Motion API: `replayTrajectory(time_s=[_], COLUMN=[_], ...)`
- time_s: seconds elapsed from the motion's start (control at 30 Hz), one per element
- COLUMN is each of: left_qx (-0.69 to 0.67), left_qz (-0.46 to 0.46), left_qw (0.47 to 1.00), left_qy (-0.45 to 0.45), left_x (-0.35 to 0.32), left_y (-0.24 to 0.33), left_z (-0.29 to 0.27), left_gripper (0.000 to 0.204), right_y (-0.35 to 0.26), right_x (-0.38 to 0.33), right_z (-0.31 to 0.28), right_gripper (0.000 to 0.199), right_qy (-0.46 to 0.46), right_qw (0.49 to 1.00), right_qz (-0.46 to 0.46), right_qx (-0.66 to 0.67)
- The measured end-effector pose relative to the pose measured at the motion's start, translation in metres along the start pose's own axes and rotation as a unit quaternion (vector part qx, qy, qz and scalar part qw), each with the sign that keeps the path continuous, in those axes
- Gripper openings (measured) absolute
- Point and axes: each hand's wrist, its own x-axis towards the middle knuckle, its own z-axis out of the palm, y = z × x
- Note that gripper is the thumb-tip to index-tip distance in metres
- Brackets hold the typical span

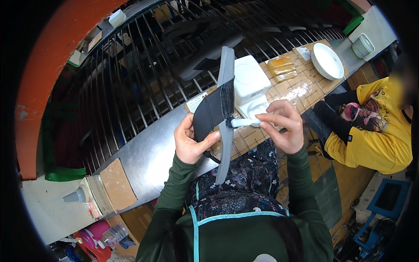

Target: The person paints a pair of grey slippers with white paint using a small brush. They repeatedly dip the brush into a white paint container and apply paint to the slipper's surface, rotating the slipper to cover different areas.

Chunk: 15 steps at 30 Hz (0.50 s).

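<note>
A sandal (pixel 207 115) with a black strap and a grey sole is held up on its side in front of me. My left hand (pixel 192 142) grips it by the strap, thumb on the near side. My right hand (pixel 286 126) pinches a slim pale-blue stick-like tool (pixel 245 122). The tool's left end touches the spot where strap and sole meet; its tip is dark, and I cannot make out its exact kind. Just behind stands a white plastic container (pixel 252 81) with an opening low on its near side, close to my right fingers.
Beyond the bench lies a rack of metal rods (pixel 144 65) with more dark and grey sandals. Along the taped board sit a yellowish wrapped block (pixel 281 69) and a white bowl (pixel 328 62). A cup (pixel 362 46) stands farther right. A person in yellow (pixel 375 131) sits at right.
</note>
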Motion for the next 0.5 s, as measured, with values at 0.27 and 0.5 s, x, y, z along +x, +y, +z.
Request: replayTrajectory(time_s=[0.27, 0.5], left_qx=[-0.036, -0.047], left_qz=[0.024, 0.04], left_qw=[0.999, 0.997], left_qy=[0.025, 0.045], left_x=[0.006, 0.01], left_y=[0.001, 0.002], left_z=[0.002, 0.002], left_gripper=[0.035, 0.035], right_y=[-0.003, -0.009], right_x=[-0.006, -0.013], right_z=[0.01, 0.017], right_gripper=[0.023, 0.023], right_qy=[0.021, 0.031], right_qw=[0.999, 0.998], right_qz=[0.02, 0.04], right_qx=[0.032, 0.043])
